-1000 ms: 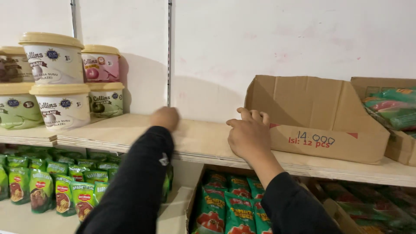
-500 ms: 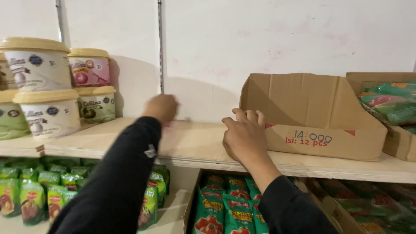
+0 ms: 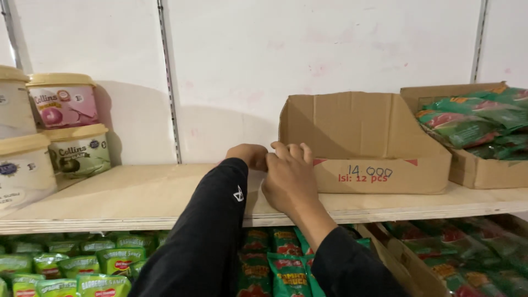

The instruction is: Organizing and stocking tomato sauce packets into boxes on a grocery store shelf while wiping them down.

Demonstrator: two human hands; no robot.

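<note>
Cardboard box [image 3: 366,144], brown and open-topped with a red stripe along its front, is set on the wooden shelf [image 3: 137,195]. Both hands are met just left of the box: the right hand [image 3: 289,177] is curled, fingers bent, beside its left corner, the left hand [image 3: 248,155] closed loosely; whether anything is held cannot be told. Far left of the box, cream-lidded tubs [image 3: 66,102] are stacked; right of it, a second carton [image 3: 478,170] holds green packets [image 3: 467,118]. Below the box, green pouches [image 3: 275,264] are shelved.

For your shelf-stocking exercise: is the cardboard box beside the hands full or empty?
Empty, as far as shows: the cardboard box is open-topped, with bare inner walls and no packets visible.
</note>
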